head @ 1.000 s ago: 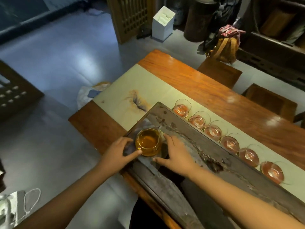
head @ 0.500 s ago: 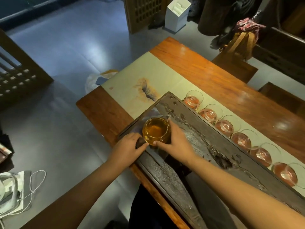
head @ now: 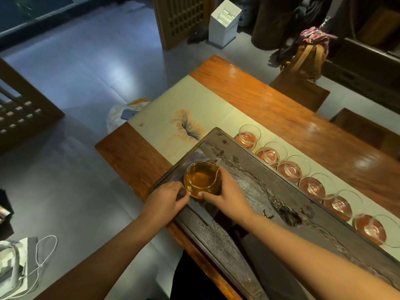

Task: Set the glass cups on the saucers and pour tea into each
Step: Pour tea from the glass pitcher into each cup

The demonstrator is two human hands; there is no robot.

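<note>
My left hand [head: 165, 200] sits at the near left corner of the dark stone tea tray [head: 270, 191], fingers curled around something small and dark at the pitcher's handle side; whether that is the handle itself I cannot tell. Just right of it, the glass pitcher [head: 202, 177] stands on the tray, roughly half full of amber tea, spout pointing away from me. My right hand [head: 227, 194] wraps its far side, thumb along the base, fingers curled round the wall: a firm hold, pitcher not yet lifted as far as I can judge. Further right, along the tray's far edge on the pale runner [head: 194, 109] over the wooden surface [head: 270, 100], six glass cups [head: 289, 171] stand in a row, each on a reddish saucer [head: 370, 229]. So the setting-out looks done. All six cups look empty, only clear glass over red, though glare makes that hard to confirm. What is left, by my reading: the whole pour, six cups, likely starting at the nearest one to the pitcher.
</note>
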